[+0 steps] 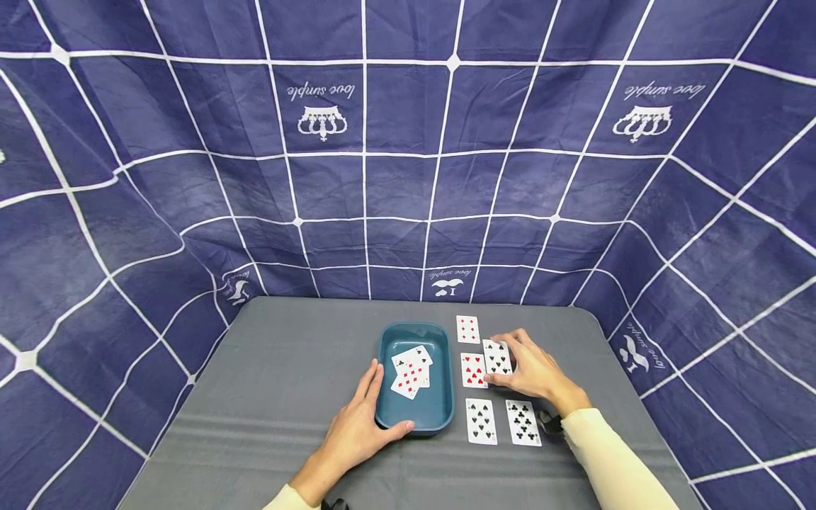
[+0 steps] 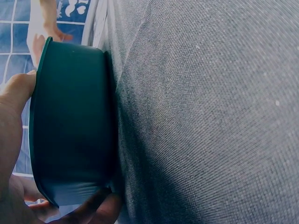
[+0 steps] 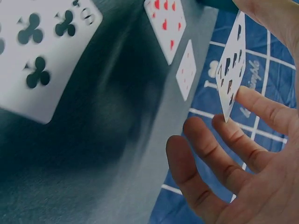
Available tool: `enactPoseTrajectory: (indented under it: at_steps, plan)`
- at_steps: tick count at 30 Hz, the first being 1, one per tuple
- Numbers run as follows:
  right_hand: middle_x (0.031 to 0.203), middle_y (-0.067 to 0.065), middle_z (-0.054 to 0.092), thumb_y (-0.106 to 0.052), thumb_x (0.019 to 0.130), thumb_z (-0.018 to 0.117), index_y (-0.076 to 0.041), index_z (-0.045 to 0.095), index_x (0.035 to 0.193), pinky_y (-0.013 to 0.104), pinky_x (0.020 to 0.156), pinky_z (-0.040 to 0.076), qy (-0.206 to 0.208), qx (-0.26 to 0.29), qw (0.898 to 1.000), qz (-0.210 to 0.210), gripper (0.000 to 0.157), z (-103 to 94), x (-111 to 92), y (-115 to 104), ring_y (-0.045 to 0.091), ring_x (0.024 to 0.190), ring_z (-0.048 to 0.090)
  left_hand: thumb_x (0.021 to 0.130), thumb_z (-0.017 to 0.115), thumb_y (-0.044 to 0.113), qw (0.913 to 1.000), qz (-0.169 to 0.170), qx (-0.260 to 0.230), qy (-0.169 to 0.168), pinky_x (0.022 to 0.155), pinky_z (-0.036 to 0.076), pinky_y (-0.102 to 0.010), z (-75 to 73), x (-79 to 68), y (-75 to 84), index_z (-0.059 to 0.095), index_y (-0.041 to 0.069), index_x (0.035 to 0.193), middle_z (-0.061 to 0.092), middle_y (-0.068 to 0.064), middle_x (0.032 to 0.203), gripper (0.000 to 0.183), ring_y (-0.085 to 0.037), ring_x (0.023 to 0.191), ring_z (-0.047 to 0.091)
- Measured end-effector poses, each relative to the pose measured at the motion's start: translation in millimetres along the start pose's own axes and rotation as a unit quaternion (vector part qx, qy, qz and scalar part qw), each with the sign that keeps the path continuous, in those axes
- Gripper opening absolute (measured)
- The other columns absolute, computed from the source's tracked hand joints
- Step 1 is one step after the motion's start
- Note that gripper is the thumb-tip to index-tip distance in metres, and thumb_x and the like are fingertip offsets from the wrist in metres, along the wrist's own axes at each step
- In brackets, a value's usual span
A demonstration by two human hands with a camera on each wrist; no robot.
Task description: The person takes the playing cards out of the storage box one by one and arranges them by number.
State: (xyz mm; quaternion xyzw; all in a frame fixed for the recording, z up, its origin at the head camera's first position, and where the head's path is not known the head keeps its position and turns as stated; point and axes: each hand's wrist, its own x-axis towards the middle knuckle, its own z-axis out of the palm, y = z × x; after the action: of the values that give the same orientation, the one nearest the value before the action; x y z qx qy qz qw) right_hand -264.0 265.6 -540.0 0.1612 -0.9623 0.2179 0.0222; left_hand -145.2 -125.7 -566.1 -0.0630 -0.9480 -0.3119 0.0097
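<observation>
My right hand (image 1: pixel 532 368) pinches a spades playing card (image 1: pixel 497 358) by its edges, between thumb and fingertips. In the right wrist view that card (image 3: pixel 231 70) is tilted on edge above the table, its other fingers spread. Just left of it lies a hearts card (image 1: pixel 473 370), partly overlapped in the head view. My left hand (image 1: pixel 358 423) holds a blue-green plastic tub (image 1: pixel 454 382) at its near left corner, thumb on the near rim and fingers along the left side. Inside the tub lie several overlapping face-up cards (image 1: pixel 411 373), diamonds among them.
A diamonds card (image 1: pixel 467 329) lies face up at the back. Nearer are another spades card (image 1: pixel 481 421) and a clubs card (image 1: pixel 524 423), side by side. Grey cloth covers the table (image 1: pixel 287 368). A blue white-lined curtain (image 1: pixel 408 184) rises behind and at both sides.
</observation>
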Motion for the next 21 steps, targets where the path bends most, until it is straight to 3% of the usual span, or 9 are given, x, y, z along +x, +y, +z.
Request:
enactPoseTrajectory:
  at_steps: [8, 21]
  plan:
    - [0.148, 0.014, 0.065, -0.066, 0.083, 0.1, -0.022, 0.068, 0.159, 0.071, 0.089, 0.063, -0.011, -0.006, 1.0, 0.017, 0.093, 1.9, -5.2, 14.3, 0.047, 0.122, 0.076, 0.085, 0.094, 0.076, 1.0, -0.002, -0.002, -0.002, 0.099, 0.063, -0.074, 0.2, -0.5, -0.4, 0.036, 0.011, 0.184, 0.027, -0.003, 0.196, 0.132, -0.049, 0.144, 0.072]
    - [0.151, 0.021, 0.064, -0.063, 0.081, 0.102, -0.02, 0.07, 0.154, 0.078, 0.09, 0.061, -0.036, -0.015, 0.999, 0.034, 0.091, 6.5, -10.2, 29.1, 0.053, 0.137, 0.069, 0.085, 0.094, 0.076, 0.9999, -0.008, 0.001, -0.006, 0.1, 0.062, -0.074, -0.8, -0.3, 1.1, 0.035, 0.012, 0.185, 0.026, -0.002, 0.196, 0.132, -0.049, 0.142, 0.073]
